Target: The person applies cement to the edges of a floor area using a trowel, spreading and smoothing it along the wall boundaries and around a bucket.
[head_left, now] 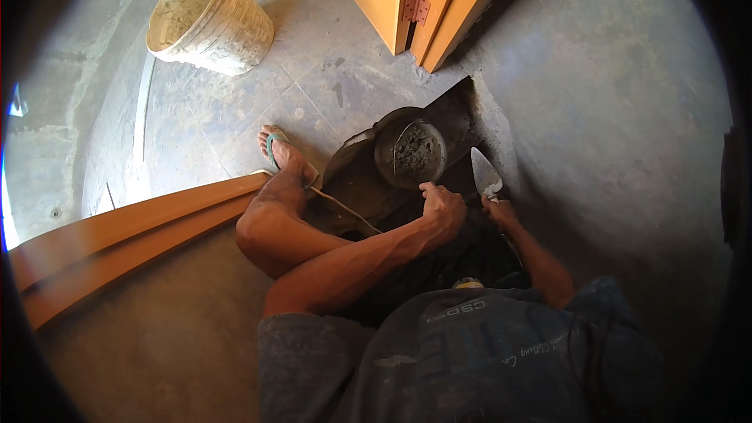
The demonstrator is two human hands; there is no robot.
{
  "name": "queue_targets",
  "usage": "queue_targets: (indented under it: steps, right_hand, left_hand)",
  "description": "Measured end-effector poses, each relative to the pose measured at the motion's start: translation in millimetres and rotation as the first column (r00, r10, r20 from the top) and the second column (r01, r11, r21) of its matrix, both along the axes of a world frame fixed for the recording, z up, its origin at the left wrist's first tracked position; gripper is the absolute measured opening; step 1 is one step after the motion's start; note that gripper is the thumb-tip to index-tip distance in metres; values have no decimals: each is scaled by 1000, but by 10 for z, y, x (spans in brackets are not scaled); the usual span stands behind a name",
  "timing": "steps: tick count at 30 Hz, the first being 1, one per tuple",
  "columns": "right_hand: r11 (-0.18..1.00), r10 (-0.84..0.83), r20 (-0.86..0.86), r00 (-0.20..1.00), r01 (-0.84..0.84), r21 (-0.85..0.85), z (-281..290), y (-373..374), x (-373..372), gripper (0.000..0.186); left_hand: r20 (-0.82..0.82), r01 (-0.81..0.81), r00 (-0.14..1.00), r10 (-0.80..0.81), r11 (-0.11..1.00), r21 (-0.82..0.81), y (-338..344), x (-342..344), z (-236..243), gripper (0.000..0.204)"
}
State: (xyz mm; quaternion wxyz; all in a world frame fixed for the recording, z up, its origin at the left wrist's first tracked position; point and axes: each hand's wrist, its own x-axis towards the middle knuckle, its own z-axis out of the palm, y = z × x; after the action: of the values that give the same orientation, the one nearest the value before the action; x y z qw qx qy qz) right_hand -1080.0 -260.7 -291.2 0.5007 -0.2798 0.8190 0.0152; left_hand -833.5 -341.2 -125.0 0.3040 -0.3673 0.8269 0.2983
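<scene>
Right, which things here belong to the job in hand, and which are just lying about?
Seemingly in use:
- Pointed metal trowel, in the right hand
- Round dark bucket of grey lumpy mix, by the left hand

Apparently just there:
- Large whitish plastic bucket
- Orange wooden door

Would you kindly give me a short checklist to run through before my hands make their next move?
1. Trowel gripped by its handle in the right hand: ok.
2. Trowel blade free of the small pail: ok, it is to the pail's right, apart from it.
3. Grey mix present in the small pail: ok, lumpy material shows inside.
4. Left hand in contact with the small pail: cannot tell, its fingers are close to the near rim.
5. Large pale bucket out of the hands' way: ok, it is well apart, at the upper left.
6. Toes covered: not ok, the visible foot wears an open green sandal.
</scene>
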Motion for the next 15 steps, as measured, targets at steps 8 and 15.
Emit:
queue_targets:
  steps: [8, 15]
  right_hand:
    - [999, -31, 26, 999, 31, 18, -78, 48, -26, 58]
    - [999, -48, 31, 998, 47, 20, -41, 25, 9, 59]
  left_hand:
    - [-64, 1, 998, 1, 999, 33, 60, 9, -52, 32]
    - [-66, 3, 998, -2, 1000, 16, 98, 32, -129, 32]
